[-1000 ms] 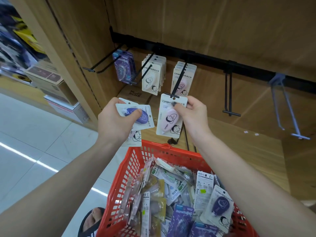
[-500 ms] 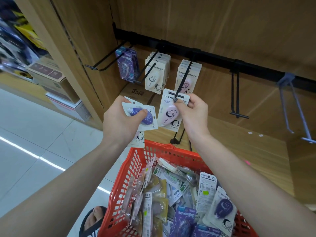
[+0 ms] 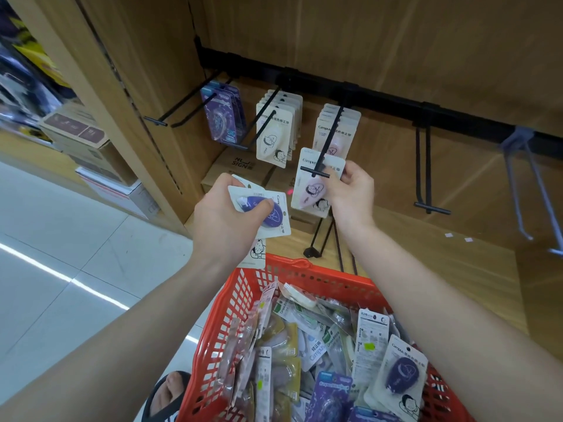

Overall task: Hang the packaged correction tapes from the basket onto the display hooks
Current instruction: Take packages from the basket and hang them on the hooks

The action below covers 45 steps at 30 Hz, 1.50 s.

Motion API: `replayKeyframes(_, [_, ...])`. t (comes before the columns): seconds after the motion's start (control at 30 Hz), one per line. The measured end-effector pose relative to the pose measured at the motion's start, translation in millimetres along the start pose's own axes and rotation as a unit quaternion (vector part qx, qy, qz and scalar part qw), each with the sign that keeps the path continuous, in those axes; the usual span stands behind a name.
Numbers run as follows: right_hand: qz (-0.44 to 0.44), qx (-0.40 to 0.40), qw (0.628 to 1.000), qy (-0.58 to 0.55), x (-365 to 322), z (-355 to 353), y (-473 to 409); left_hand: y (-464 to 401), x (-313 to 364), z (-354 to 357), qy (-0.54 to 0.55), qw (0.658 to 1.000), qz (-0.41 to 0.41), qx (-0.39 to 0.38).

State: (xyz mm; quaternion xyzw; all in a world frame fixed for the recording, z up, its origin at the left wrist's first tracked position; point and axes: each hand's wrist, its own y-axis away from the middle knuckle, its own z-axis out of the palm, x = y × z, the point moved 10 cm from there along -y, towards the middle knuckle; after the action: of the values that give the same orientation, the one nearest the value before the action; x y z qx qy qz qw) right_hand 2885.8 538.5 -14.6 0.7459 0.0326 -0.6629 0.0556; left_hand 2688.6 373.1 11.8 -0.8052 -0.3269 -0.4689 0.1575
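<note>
My right hand [image 3: 350, 193] pinches a pink correction tape pack [image 3: 310, 190] by its top right corner, its card threaded on the black hook [image 3: 323, 153] near the hook's tip. More pink packs [image 3: 338, 129] hang further back on that same hook. My left hand [image 3: 225, 214] grips a purple correction tape pack [image 3: 271, 213] with other cards behind it, above the red basket [image 3: 307, 272]. The basket holds several loose packaged tapes.
Cream packs [image 3: 274, 138] and purple packs [image 3: 222, 114] hang on hooks to the left. Bare hooks stick out at far left [image 3: 155, 121], at right [image 3: 426, 205] and a grey one [image 3: 533, 190] far right. Cardboard boxes [image 3: 91, 147] stand on the floor left.
My right hand has pushed the pink pack up and onto the hook, past its tip. My left hand kept hold of its packs and barely shifted.
</note>
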Motion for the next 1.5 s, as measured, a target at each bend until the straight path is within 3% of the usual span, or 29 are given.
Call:
replayKeyframes(0.3, [0.077,0.082,0.994,0.0,19.5,-5.4,-66.2,-3.8,2.2,7.0,0.027,0.999,-0.02,-0.009])
replayKeyframes(0.6, [0.179,0.056,0.981,0.055,36.9,-23.0,-19.3,1.7,1.5,16.5,0.093,0.994,-0.05,-0.04])
replayKeyframes(0.67, [0.234,0.015,0.972,0.018,49.9,-26.3,12.8,3.2,3.5,15.9,0.089,0.995,-0.042,-0.034])
replayKeyframes(0.8, [0.307,-0.147,0.932,-0.125,57.2,-11.5,76.8,8.8,5.7,19.2,0.083,0.996,-0.034,-0.02])
replayKeyframes(0.93, [0.309,-0.195,0.91,-0.196,46.9,-4.8,106.2,19.8,14.7,31.1,0.094,0.995,-0.011,-0.04])
replayKeyframes(1.13, [0.304,-0.151,0.885,-0.318,31.5,-19.2,105.9,37.8,33.4,44.2,0.103,0.987,0.052,-0.108])
replayKeyframes(1.27, [0.301,-0.148,0.881,-0.334,27.8,-27.0,110.0,50.8,46.8,55.7,0.11,0.976,0.094,-0.162])
replayKeyframes(1.43, [0.287,-0.117,0.878,-0.364,32.7,-45.9,111.2,48.1,43.5,54.7,0.097,0.977,0.078,-0.17])
replayKeyframes(1.5, [0.275,-0.104,0.88,-0.374,36.1,-58.1,111.0,37.8,31.8,53.3,0.126,0.978,0.036,-0.164])
